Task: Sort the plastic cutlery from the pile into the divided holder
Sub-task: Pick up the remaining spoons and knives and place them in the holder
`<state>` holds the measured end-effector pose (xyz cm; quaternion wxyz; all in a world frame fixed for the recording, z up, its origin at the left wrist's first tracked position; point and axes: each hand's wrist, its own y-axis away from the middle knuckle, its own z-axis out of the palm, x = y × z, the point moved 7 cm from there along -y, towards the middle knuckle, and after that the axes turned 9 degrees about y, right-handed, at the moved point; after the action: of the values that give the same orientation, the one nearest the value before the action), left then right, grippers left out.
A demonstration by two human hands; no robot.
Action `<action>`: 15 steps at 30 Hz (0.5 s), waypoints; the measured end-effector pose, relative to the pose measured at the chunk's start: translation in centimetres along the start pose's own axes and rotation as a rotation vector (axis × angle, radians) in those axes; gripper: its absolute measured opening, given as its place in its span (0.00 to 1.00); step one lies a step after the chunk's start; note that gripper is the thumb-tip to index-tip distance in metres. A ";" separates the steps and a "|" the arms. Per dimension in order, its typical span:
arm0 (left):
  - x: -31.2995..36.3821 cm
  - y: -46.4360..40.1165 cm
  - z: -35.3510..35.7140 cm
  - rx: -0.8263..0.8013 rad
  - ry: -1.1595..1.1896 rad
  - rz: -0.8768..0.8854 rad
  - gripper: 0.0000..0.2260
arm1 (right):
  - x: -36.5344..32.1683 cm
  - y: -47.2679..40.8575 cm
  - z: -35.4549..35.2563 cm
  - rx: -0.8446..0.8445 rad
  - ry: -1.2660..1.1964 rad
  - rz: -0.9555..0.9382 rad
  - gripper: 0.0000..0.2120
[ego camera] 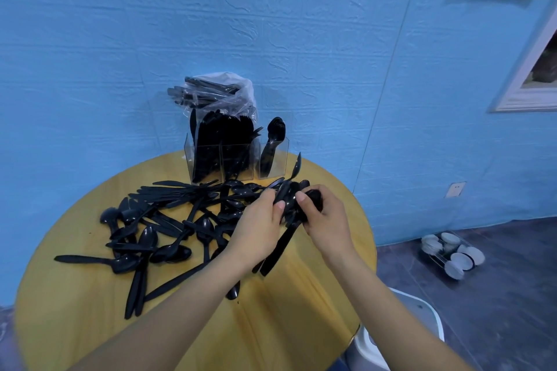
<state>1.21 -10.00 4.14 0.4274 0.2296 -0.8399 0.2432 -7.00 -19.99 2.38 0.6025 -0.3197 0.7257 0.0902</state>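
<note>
Cutlery pile on round table

My pile of glossy black plastic cutlery lies on the round table of yellow-tan wood grain. At its far edge my clear divided plastic holder shows black pieces inside. Behind it I see the sky-blue wall with a rippled brick-like texture, and at right a dark grey-purple floor.
</note>
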 end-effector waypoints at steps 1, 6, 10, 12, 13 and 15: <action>0.0 0.0 -0.3 0.015 0.004 -0.014 0.09 | 0.0 0.1 -0.1 0.009 0.016 -0.008 0.07; 0.9 0.4 -0.2 -0.071 -0.024 0.016 0.10 | 0.4 -0.1 0.0 0.035 0.102 0.004 0.13; 0.8 0.8 1.0 -0.120 -0.084 -0.001 0.13 | -0.4 0.3 1.0 0.025 0.014 0.008 0.19; 0.7 0.8 1.1 -0.112 -0.096 -0.007 0.14 | -0.4 0.6 1.4 0.026 -0.031 0.014 0.21; 0.7 0.8 1.1 -0.106 -0.098 -0.005 0.14 | -0.4 0.7 1.5 0.019 -0.057 0.023 0.21; 0.9 0.9 1.0 -0.092 -0.096 0.007 0.14 | -0.4 1.0 1.9 -0.022 -0.073 0.022 0.21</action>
<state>-0.39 -10.01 4.17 0.3959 0.2180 -0.8705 0.1946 -5.98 -18.14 2.00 0.6238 -0.3151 0.7057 0.1165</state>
